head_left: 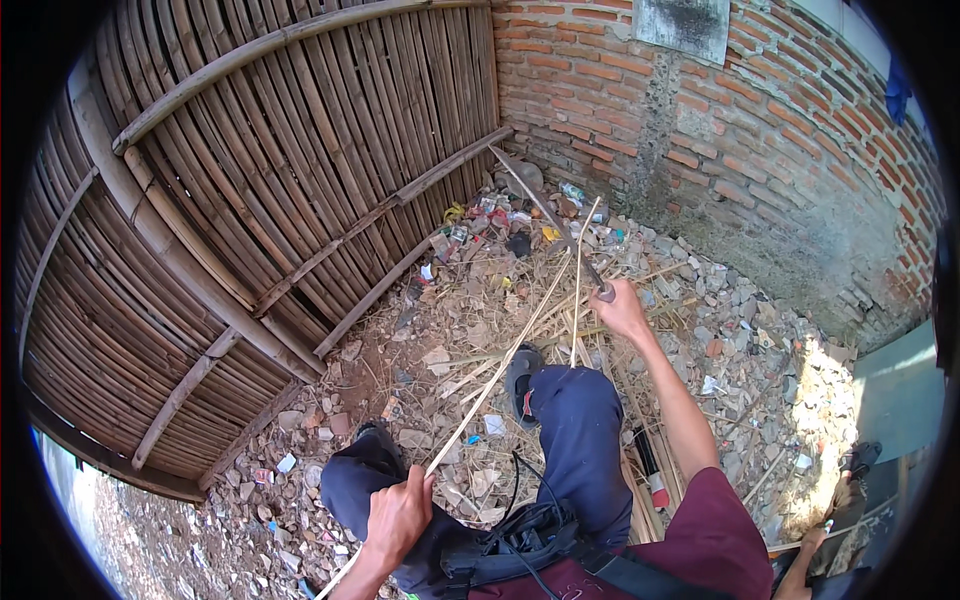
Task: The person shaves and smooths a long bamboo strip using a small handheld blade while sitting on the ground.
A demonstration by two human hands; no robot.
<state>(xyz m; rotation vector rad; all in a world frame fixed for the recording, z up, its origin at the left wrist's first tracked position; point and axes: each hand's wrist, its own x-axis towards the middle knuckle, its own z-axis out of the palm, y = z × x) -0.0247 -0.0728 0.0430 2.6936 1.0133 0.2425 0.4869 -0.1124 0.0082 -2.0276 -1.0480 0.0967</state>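
My left hand [398, 515] is closed round a long pale bamboo strip [490, 385] beside my left knee. The strip slants up and to the right, its far part reaching near the blade. In my right hand [622, 310], the fingers are wrapped round the handle of a machete [545, 210], whose long dark blade points away and to the left. Another thin bamboo strip [578, 300] stands out above my right knee, close to the blade; its lower end meets the knee. Several split bamboo pieces [640, 490] lie by my right leg.
A bamboo-slat wall [330, 130] rises on the left, a brick wall [600, 90] behind. Stones and litter [480, 230] cover the ground. A dark, red-ended tool [650, 465] lies by my right thigh. Another person's hand [815, 540] shows at lower right, near a grey-green panel [905, 385].
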